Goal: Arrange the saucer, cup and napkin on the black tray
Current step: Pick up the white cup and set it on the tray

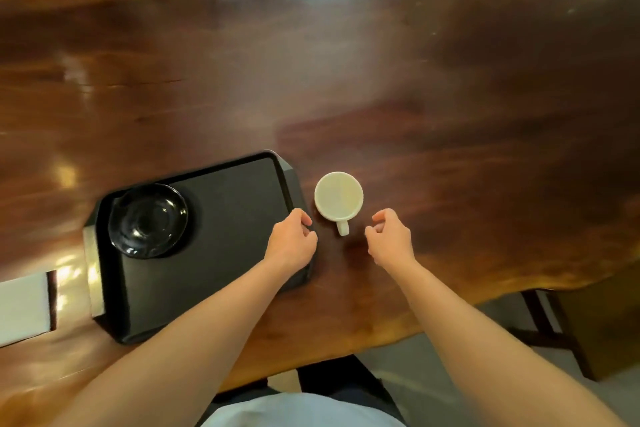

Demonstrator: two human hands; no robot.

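A black tray point(221, 239) lies on the wooden table at the near left. A glossy black saucer point(148, 220) sits in the tray's far left corner. A white cup point(338, 197) stands upright on the table just right of the tray, its handle pointing toward me. My left hand point(292, 241) hovers over the tray's right edge, fingers loosely curled and holding nothing. My right hand point(389, 239) is just right of the cup's handle, fingers curled and apart from it. A white napkin point(22, 308) lies on the table at the left, partly out of frame.
The dark wooden table point(346, 80) stretches far and wide beyond the tray, with an uneven near edge at the right. A pale strip point(92, 270) shows along the tray's left side. A wooden stool or bench point(588, 329) stands below the table at the right.
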